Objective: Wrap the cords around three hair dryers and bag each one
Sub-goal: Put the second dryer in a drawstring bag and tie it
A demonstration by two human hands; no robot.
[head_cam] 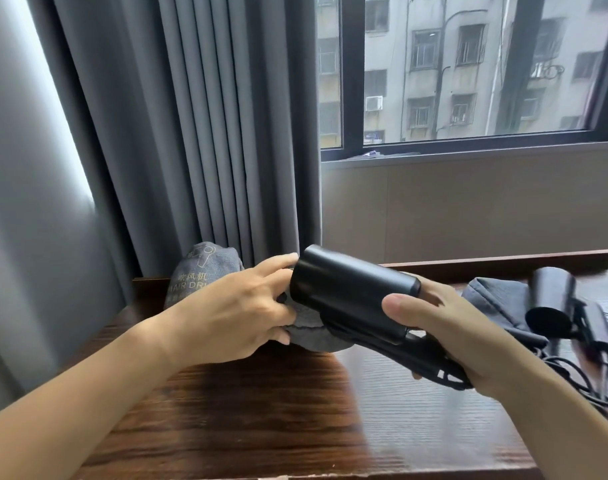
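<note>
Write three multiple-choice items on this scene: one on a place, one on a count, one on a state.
1. Where does the printed grey fabric bag stand?
A. by the curtain
B. on the windowsill
C. on the floor

2. How many black hair dryers show?
A. one
B. two
C. four

3. The right hand is:
A. flat on the wooden table
B. gripping the folded black hair dryer
C. out of view

Key: 1 A, it stands before the curtain folds; 2 B, one held, the second dryer lying right; 3 B, fingers curl around it.
</note>
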